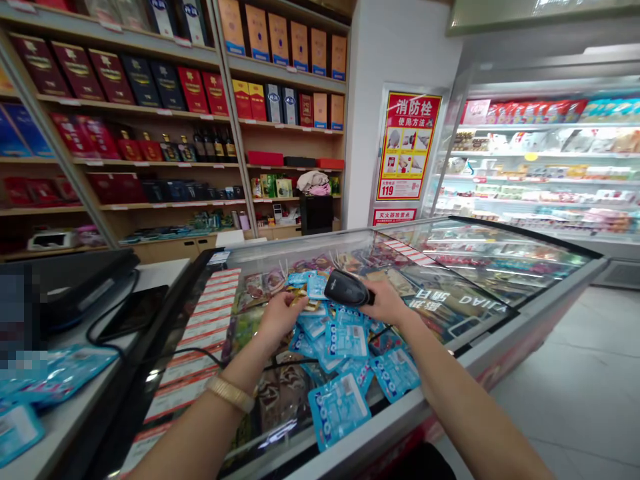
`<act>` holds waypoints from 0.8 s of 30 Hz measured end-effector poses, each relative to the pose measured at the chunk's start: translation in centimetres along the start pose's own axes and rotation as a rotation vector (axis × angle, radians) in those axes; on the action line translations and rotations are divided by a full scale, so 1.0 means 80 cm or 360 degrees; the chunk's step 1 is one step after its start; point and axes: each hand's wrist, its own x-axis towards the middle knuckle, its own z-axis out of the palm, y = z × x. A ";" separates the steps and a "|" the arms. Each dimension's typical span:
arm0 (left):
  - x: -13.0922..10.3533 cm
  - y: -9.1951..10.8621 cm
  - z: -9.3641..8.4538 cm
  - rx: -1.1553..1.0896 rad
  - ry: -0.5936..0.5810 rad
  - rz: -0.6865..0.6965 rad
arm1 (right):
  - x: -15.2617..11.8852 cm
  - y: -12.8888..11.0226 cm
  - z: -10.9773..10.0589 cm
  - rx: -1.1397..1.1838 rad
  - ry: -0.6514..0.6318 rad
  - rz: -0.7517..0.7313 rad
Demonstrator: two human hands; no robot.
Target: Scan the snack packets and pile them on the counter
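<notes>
A black handheld scanner (345,288) is gripped in my right hand (384,301), above a pile of blue packets (345,340) on the glass top of a chest freezer. My left hand (284,315), with a gold-coloured band at its wrist, is at the pile's upper left edge. Its thumb and fingers are pinched together beside a blue packet (317,287) under the scanner's head. What those fingers hold, if anything, is too small to make out. A black cable runs across the glass beneath my left forearm.
Frozen goods show through the freezer's glass (280,400). At the left, a counter (95,400) bears a black device, a dark tablet and more blue packets. Shelves (135,107) of boxes and bottles stand behind; a lit display fridge (550,153) is at the right.
</notes>
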 end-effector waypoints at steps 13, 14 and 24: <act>-0.035 -0.004 -0.071 -0.0664 -0.0071 -0.0627 | -0.003 -0.002 0.002 0.0089 0.0056 0.0032; -0.039 -0.005 -0.079 -0.0709 -0.0063 -0.0657 | -0.003 -0.001 0.001 0.0126 0.0108 0.0030; -0.060 -0.013 -0.167 -0.0972 0.0301 -0.0676 | 0.013 -0.034 0.040 0.0340 0.0130 -0.0082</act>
